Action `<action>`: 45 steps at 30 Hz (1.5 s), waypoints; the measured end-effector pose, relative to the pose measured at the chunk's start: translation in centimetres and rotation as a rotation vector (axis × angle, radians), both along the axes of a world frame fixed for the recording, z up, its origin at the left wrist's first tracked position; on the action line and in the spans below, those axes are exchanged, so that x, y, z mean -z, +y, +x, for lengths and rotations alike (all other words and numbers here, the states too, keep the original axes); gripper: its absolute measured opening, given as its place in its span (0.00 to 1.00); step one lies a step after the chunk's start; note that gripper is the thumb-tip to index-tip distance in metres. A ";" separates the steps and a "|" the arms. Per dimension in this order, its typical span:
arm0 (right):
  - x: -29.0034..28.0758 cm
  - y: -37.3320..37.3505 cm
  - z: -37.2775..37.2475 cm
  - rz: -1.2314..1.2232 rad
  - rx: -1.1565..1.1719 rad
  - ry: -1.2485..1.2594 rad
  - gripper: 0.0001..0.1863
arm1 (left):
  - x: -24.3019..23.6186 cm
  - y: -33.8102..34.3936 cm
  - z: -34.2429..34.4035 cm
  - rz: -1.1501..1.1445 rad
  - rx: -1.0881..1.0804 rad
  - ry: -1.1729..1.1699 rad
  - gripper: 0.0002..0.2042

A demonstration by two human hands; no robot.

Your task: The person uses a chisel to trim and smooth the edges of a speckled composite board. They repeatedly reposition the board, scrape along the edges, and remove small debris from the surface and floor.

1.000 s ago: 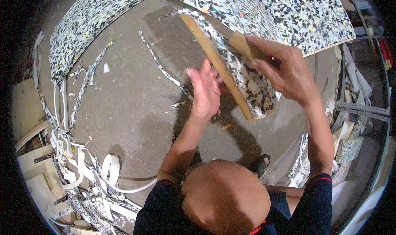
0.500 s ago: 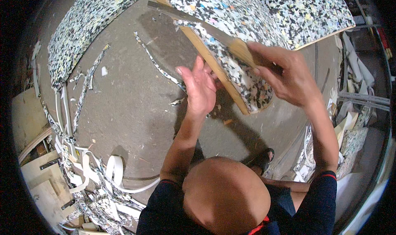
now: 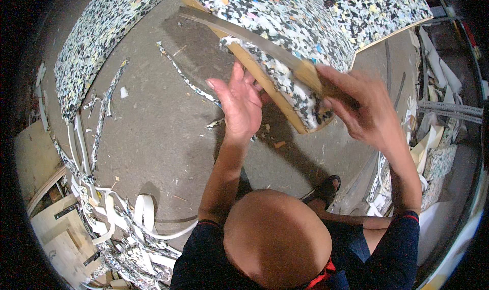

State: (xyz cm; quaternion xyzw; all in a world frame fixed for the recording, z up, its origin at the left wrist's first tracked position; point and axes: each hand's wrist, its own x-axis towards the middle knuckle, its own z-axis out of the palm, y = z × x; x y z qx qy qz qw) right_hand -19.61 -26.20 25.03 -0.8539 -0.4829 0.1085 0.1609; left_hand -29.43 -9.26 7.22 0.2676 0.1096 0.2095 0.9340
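My right hand (image 3: 364,104) is closed round the wooden handle of a long-bladed knife (image 3: 244,33). Its blade lies across the edge of a panel of speckled black-and-white foam (image 3: 285,20) with a wooden edge (image 3: 265,81). On the near side of the blade, a strip of the foam (image 3: 282,78) stands up ragged along the wood. My left hand (image 3: 242,101) is palm up under the wooden edge, thumb stretched away from it. The tips of some left fingers are hidden behind the wood, so their contact with it cannot be seen.
Another curved foam panel (image 3: 97,50) stands at the far left, and a foam-faced board (image 3: 387,15) at the far right. Foam offcuts and white strips (image 3: 145,213) pile up at the near left, beside wooden pieces (image 3: 66,239). More scraps (image 3: 440,162) lie along the right.
The knife has moved toward me along the wooden edge, and the ragged end of the foam strip now starts nearer. My left hand keeps its place under the edge.
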 end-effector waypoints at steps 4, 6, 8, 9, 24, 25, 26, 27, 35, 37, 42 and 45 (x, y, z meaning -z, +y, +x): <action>-1.2 -2.2 -1.7 -0.061 0.125 0.078 0.26 | -0.3 0.0 -0.1 0.026 0.027 0.007 0.59; -0.8 -2.0 -1.2 0.038 0.073 0.081 0.27 | -0.5 -0.1 -0.1 0.023 0.029 0.014 0.60; 0.0 -0.9 -0.3 0.057 0.040 0.045 0.27 | -0.6 -0.3 0.0 0.009 0.021 0.024 0.60; 0.4 -0.2 0.3 0.041 0.013 0.005 0.28 | -0.7 -0.3 0.0 0.010 0.018 0.029 0.60; 0.3 -2.5 -0.5 -0.003 0.029 0.048 0.28 | 0.0 -0.3 -0.1 -0.031 -0.009 -0.017 0.61; 0.4 -2.3 -0.3 0.012 0.008 0.032 0.27 | 0.1 -0.3 -0.1 -0.059 -0.015 -0.040 0.60; 0.2 -2.4 -0.4 0.026 -0.031 0.002 0.26 | 0.1 -0.2 -0.1 -0.086 -0.023 -0.056 0.60; -0.1 -2.7 -0.7 0.011 0.000 0.032 0.26 | 0.2 -0.2 -0.1 -0.091 -0.026 -0.059 0.60; -2.0 -5.9 -2.5 -0.033 0.095 0.102 0.27 | 1.6 -0.4 -0.2 -0.238 0.008 -0.085 0.62; -1.0 -5.6 -1.5 -0.075 0.066 0.081 0.28 | 2.4 -0.1 0.0 -0.447 0.160 -0.445 0.62; -1.0 -6.5 -1.4 -0.054 0.020 0.073 0.29 | 4.0 0.4 0.0 -0.533 0.222 -0.587 0.61; -2.7 -8.1 -3.1 -0.064 0.107 0.151 0.29 | 4.1 0.3 -0.1 -0.535 0.226 -0.621 0.59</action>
